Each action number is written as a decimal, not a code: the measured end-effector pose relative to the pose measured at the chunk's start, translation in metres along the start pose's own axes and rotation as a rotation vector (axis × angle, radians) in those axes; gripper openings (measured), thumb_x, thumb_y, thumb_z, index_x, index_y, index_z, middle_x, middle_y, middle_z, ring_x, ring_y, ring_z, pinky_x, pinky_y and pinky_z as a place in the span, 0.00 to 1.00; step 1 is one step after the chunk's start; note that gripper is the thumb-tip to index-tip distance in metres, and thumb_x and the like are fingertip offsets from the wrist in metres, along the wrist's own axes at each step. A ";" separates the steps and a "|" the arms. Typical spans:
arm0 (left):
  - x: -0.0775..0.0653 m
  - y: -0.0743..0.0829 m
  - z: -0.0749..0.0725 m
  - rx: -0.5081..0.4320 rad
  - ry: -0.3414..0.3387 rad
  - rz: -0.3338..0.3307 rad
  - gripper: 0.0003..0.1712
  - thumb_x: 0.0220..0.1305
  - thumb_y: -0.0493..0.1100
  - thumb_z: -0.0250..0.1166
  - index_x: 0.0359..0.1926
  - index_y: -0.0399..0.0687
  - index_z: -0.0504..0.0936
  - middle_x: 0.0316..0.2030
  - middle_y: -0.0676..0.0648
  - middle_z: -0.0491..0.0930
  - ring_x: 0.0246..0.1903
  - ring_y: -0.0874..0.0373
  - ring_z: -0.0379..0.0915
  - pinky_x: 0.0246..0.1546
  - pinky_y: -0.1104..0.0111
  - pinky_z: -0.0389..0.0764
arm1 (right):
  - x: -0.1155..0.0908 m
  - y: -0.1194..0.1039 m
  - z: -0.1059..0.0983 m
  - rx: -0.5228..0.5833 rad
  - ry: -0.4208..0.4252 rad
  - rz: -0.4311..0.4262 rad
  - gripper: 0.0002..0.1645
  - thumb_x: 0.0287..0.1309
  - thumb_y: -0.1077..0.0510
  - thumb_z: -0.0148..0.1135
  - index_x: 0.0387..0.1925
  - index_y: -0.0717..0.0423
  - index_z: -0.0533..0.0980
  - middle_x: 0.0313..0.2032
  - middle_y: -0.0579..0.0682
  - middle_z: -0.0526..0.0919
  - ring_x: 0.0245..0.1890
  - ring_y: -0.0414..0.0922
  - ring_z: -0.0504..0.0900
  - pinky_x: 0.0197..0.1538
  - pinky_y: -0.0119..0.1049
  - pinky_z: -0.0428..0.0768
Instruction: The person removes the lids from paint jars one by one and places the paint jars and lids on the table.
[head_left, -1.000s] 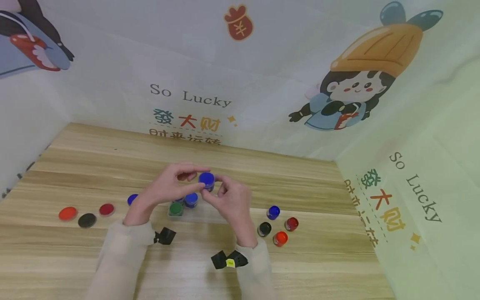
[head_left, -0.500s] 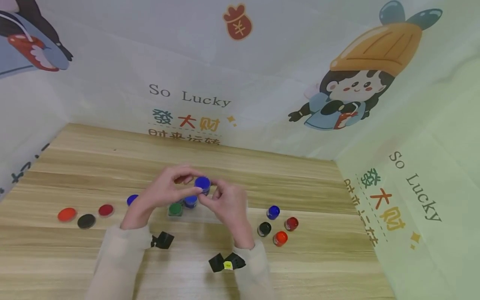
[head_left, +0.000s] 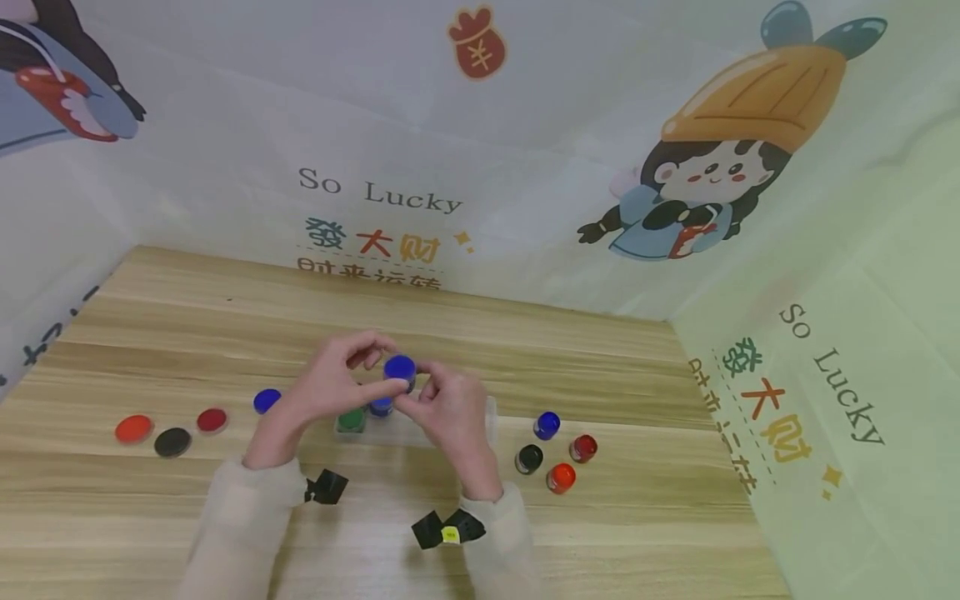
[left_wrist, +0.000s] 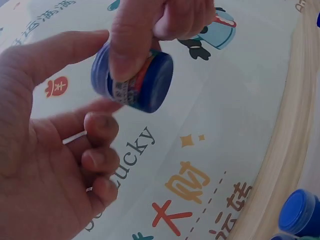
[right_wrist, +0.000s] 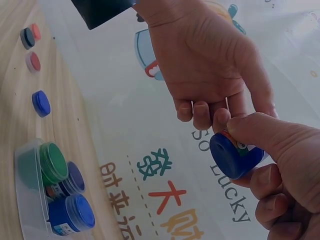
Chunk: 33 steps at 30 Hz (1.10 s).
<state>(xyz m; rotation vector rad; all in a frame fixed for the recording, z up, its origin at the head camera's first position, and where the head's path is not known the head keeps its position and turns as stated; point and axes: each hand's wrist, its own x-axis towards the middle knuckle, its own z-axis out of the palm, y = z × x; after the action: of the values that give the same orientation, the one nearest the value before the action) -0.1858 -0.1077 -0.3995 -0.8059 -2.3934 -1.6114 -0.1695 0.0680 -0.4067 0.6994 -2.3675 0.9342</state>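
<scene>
A small paint jar (head_left: 400, 368) with a blue lid is held between both hands above the table. My left hand (head_left: 318, 387) pinches its lid edge between thumb and index finger, with the other fingers curled loosely. My right hand (head_left: 456, 412) grips the labelled body with thumb and fingers. In the right wrist view the jar (right_wrist: 232, 157) is tilted, its blue base towards the camera. Just below the hands stands a clear plastic tray (head_left: 412, 432) with a green-lidded jar (head_left: 351, 419) and blue-lidded jars (right_wrist: 72, 214), partly hidden in the head view.
Loose lids lie on the left: orange-red (head_left: 134, 429), black (head_left: 172, 442), dark red (head_left: 212, 420) and blue (head_left: 267, 401). To the right stand small jars of blue (head_left: 547, 426), dark red (head_left: 582, 448), black (head_left: 528, 459) and orange-red (head_left: 561, 478) paint. A printed cloth (head_left: 540, 208) hangs behind the table.
Both hands have moved slightly left and down in the head view, carrying the paint jar with them. More of the blue lid on the table and the tray's right end shows now.
</scene>
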 end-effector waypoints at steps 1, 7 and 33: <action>0.000 0.000 -0.001 0.004 -0.011 0.042 0.16 0.50 0.34 0.71 0.42 0.39 0.81 0.24 0.48 0.67 0.25 0.57 0.61 0.25 0.71 0.62 | 0.000 0.000 0.000 -0.002 0.002 -0.001 0.16 0.42 0.57 0.74 0.33 0.63 0.82 0.09 0.45 0.73 0.11 0.27 0.60 0.17 0.18 0.58; 0.000 0.001 -0.001 0.039 -0.018 0.125 0.15 0.49 0.32 0.71 0.41 0.40 0.82 0.24 0.49 0.69 0.26 0.58 0.61 0.27 0.69 0.65 | -0.001 0.000 0.002 0.003 0.006 0.011 0.15 0.43 0.57 0.73 0.33 0.61 0.82 0.09 0.44 0.73 0.11 0.28 0.61 0.17 0.18 0.58; 0.000 0.002 -0.003 0.131 0.002 0.155 0.19 0.47 0.32 0.72 0.43 0.40 0.82 0.27 0.55 0.68 0.28 0.62 0.60 0.27 0.70 0.62 | -0.004 0.001 0.003 0.016 0.026 0.004 0.15 0.43 0.55 0.73 0.32 0.62 0.82 0.08 0.44 0.72 0.11 0.26 0.59 0.16 0.18 0.57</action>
<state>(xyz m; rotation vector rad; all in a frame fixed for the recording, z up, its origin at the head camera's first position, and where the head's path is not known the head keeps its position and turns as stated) -0.1854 -0.1101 -0.3962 -0.9377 -2.3416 -1.3824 -0.1686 0.0673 -0.4118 0.6848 -2.3421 0.9587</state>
